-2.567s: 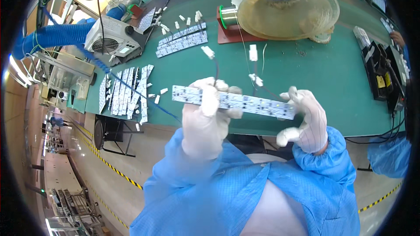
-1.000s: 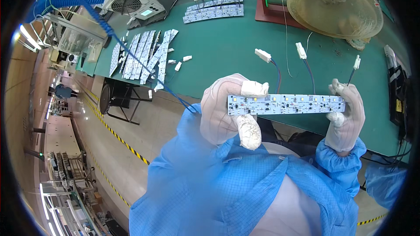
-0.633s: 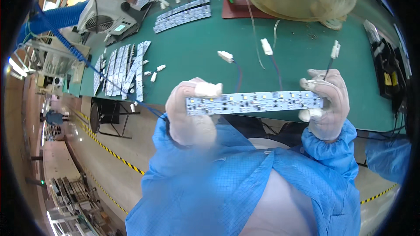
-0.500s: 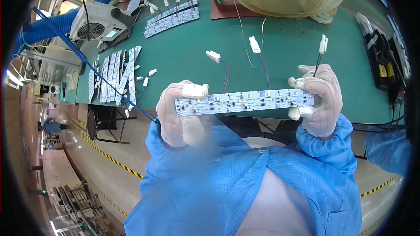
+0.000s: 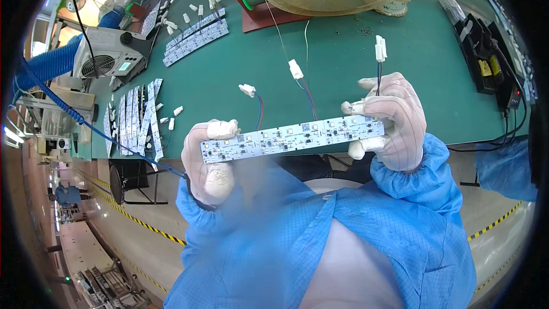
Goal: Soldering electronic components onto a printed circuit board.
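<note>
- The white circuit strip (image 5: 293,139) is held up in front of the person, at the near edge of the green worktop (image 5: 440,97).
- Its long axis runs left to right, right end slightly higher in view; the component face meets the camera.
- Left hand (image 5: 197,157): grip pinching the left end.
- Right hand (image 5: 405,123): grip pinching the right end.
- Three white connectors (image 5: 295,69) (on thin wires) point away from the person.

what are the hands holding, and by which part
A white circuit-board strip: the left hand grips its left end, the right hand its right end.
</note>
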Demonstrator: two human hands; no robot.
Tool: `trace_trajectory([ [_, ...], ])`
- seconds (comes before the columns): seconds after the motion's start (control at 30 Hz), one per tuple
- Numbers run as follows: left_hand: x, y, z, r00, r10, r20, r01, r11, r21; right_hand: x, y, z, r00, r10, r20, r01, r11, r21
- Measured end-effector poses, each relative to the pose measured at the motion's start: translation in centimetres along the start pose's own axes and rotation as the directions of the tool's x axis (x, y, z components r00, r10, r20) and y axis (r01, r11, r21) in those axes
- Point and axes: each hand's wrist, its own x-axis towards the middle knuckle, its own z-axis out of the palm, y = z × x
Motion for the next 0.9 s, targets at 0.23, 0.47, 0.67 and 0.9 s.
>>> trace_trajectory([
  [0.23, 3.3, 5.6, -0.4, 0.910, -0.381, -0.166, 0.396, 0.916, 0.070, 0.9, -0.8, 0.1, 0.985, -0.032, 0.170, 0.015, 0.995, 0.103],
  [0.47, 10.7, 0.1, -9.6, 0.895, -0.223, -0.388, 0.328, 0.916, 0.232, 0.4, -0.1, 1.2, 0.998, 0.028, 0.055, -0.037, 0.983, 0.178],
  [0.67, 13.2, -4.1, -13.2, 0.938, 0.071, -0.339, 0.270, 0.465, 0.843, 0.2, -0.1, 1.4, 0.996, 0.080, 0.041, -0.087, 0.966, 0.243],
  [0.9, 8.2, -4.3, -13.9, 0.881, -0.197, -0.431, 0.354, -0.331, 0.875, 0.6, -0.7, 1.6, 0.987, 0.123, 0.107, -0.149, 0.946, 0.286],
])
